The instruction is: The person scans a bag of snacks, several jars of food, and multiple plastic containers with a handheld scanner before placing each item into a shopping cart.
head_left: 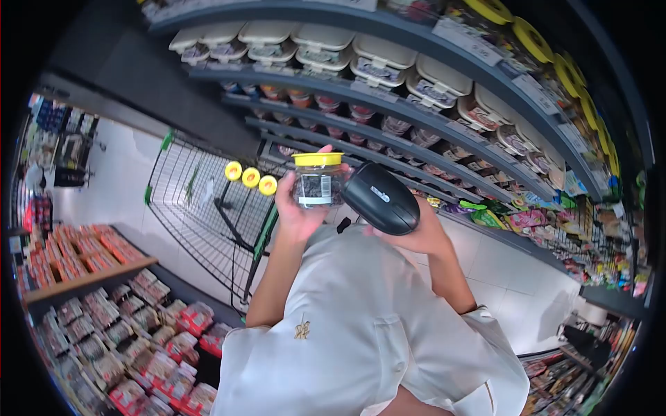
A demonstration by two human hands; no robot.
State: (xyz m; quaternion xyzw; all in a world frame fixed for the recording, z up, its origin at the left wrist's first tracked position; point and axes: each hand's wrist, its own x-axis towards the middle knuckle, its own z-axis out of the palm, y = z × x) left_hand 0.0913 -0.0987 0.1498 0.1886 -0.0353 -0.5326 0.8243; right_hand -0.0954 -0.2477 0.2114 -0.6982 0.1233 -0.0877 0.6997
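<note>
My left hand [303,216] is wrapped round a clear jar [317,186] with a yellow lid and dark contents. The jar is upright, and a barcode label faces me. My right hand [414,239] grips a black barcode scanner [381,200] with a rounded back and a small white logo. Its front end is close beside the jar's right side. Most of my right fingers are hidden under the scanner. Left of the jar, a shopping cart [208,201] with green corners carries three yellow-lidded jars [250,177] in a row.
Ahead and to the right, curved-looking grey shelves [291,73] hold several rows of lidded tubs [378,62] and cups. Yellow-lidded jars [533,40] line the top shelf. A display [132,326] of packaged food stands at lower left. Pale tiled floor [513,312] lies at right.
</note>
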